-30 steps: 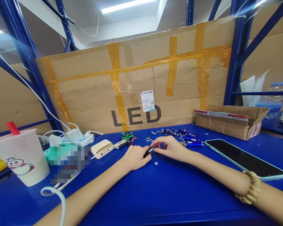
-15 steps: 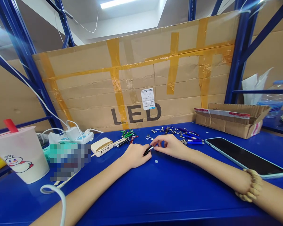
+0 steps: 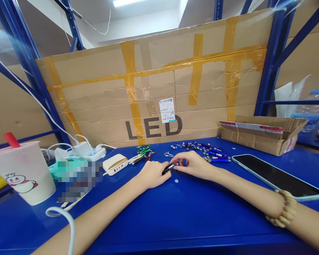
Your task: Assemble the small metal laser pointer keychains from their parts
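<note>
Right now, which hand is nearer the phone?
Right. The right hand is left of the phone, with a gap between them; the left hand is farther left, past the right hand, holding a black piece.

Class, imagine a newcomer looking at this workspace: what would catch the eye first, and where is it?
Probably the big cardboard sheet lettered LED, standing along the back of the blue table. Next, perhaps, the pale cup with its red straw, at the far left. At the centre, the left hand holds a small black piece, the right hand close by its shiny end.
</note>
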Tool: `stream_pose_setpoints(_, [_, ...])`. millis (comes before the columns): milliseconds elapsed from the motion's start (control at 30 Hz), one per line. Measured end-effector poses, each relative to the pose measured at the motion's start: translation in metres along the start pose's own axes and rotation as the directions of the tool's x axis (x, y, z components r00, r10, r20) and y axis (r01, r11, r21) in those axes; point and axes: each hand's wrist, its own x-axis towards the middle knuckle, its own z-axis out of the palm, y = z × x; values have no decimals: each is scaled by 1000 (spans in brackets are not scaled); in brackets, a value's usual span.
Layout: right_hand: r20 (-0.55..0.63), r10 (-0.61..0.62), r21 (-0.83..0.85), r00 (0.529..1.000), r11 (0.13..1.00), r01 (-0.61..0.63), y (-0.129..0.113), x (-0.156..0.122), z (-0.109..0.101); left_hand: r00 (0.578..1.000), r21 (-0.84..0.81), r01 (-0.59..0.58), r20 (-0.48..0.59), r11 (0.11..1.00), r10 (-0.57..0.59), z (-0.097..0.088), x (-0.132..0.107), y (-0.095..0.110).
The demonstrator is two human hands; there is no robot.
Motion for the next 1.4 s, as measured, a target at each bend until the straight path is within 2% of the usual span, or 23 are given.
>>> stream_pose_setpoints(833, [58,8,-14,998,1000,-7,0,-2,0,1000,-1,-12,6,1000,12,0,0,-1])
stream_pose_setpoints(1400, [29,-11,-34,1000,999,12,1,-1,1,1000,-1,-8,8,1000,8,0,0,-1])
